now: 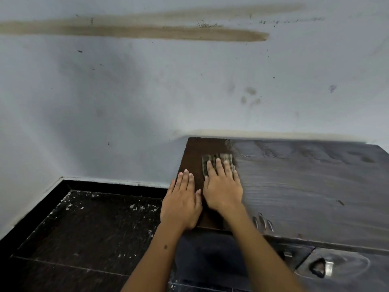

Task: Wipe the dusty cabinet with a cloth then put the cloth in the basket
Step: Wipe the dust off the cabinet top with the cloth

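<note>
Both hands lie flat on the cabinet top, palms down, side by side at its left end. Left hand is open with fingers together, resting on bare wood near the left edge, holding nothing. Right hand is open with fingers slightly spread, pressing down on the cloth; its fingertips cover the cloth's near half. Thumbs of the two hands almost touch.

No readable writing or brand anywhere.

Cabinet top: a dark brown clean strip at the left end under the hands, grey dust film with streak marks over everything to the right. Finger-drawn marks in the dust near the front edge. Cabinet front shows a dark ring-shaped handle at lower right.

Wall is pale grey-white, scuffed, with two long brownish smears up high and small smudges. Floor has dark tiles speckled with white flecks.

Cloth is small, checked grey-green and pale, crumpled flat against the wood at the dust boundary.
</note>
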